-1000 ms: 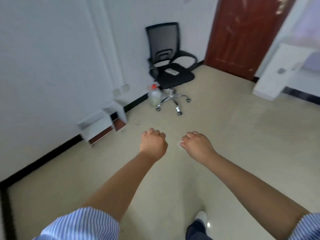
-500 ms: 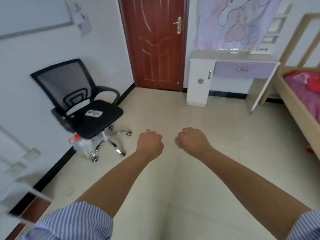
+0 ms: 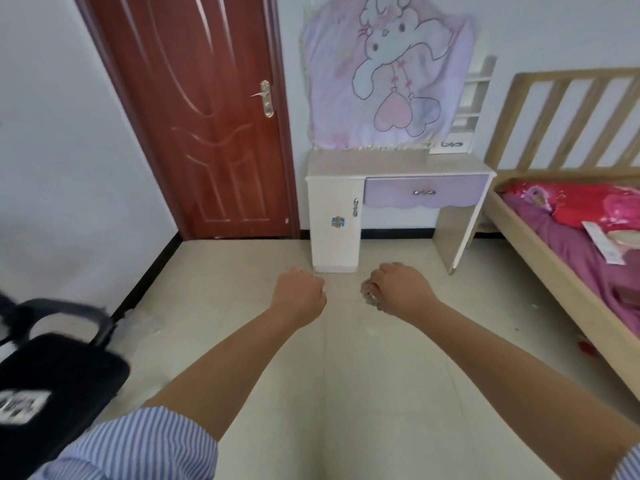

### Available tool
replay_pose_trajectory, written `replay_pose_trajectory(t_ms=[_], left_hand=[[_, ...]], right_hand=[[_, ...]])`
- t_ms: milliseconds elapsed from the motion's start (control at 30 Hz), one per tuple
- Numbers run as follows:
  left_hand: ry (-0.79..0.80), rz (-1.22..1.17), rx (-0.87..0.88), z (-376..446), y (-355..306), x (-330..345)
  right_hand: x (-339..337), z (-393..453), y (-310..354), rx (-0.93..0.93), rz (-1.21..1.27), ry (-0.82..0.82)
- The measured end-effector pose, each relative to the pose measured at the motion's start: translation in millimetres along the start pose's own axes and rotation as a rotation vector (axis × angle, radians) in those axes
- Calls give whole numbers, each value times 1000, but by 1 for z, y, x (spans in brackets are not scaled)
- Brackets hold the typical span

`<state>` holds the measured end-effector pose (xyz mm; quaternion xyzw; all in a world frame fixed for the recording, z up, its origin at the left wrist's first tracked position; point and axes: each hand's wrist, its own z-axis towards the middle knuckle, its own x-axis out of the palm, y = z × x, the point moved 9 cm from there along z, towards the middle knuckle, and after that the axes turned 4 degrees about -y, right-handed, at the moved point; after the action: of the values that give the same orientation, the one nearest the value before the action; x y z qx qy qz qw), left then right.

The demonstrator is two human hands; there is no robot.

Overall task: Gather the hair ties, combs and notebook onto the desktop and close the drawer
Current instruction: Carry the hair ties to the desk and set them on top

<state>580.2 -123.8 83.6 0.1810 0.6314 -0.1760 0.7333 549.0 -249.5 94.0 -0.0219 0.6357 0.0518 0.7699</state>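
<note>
Lilac drawer [image 3: 424, 195] on the far bench [image 3: 398, 166] looks shut, nothing gathered yet. Left hand [image 3: 299, 296] fisted, empty-looking; right hand [image 3: 401, 292] grip curled round something small, can't tell what.

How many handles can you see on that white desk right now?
2. One silver handle sits on the middle of the purple drawer, which looks shut. The other handle hangs upright on the cabinet door at the desk's left. No others are visible.
</note>
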Motion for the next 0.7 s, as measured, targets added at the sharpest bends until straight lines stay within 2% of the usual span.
replay_pose_trajectory(t_ms=[167,367,700], left_hand=[[-25,-102,45,174,-9,38],[5,-127,25,381,4,77],[-3,-207,-105,658,86,136]], right_hand=[[31,114,-112,145,112,41],[66,285,-229,187,262,107],[145,555,-348,190,282,173]])
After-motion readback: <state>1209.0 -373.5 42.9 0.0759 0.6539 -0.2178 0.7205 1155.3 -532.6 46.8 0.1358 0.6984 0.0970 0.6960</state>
